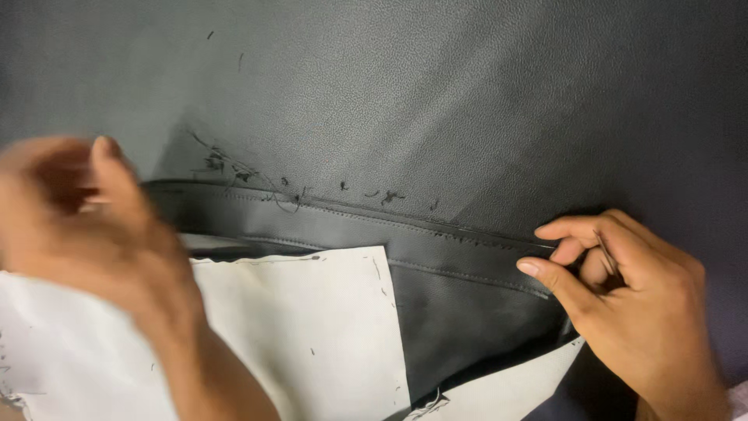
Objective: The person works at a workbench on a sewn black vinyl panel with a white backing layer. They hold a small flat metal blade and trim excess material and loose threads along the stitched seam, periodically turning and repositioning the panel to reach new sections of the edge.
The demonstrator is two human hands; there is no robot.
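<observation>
The stitched seam (374, 214) that runs across the dark grey grained leatherette (436, 93) serves as the landmark here.

At the seam's left end, the left hand (93, 226) is blurred with motion, thumb raised, hovering over the folded edge; whether it pinches anything cannot be told. Below the seam on this side lies the white backing (312, 327) of the material, smooth and matte, with a frayed, ragged upper edge and a few dark specks on it. It reaches from the left border to a straight vertical edge near the middle.

Just above the seam's middle, loose black thread scraps (234, 168) lie scattered on the pebbled surface, some curled, some tiny. A second row of stitching runs parallel under the seam on the folded dark flap (460, 312).

At the seam's right end, the right hand (631, 296) rests on the leatherette with fingers curled in and thumb and forefinger nearly closed at the stitch line; a thin dark tool (606, 257) sits between its fingers, too slim to identify. Below this hand a second white corner (514, 386) of backing shows.
</observation>
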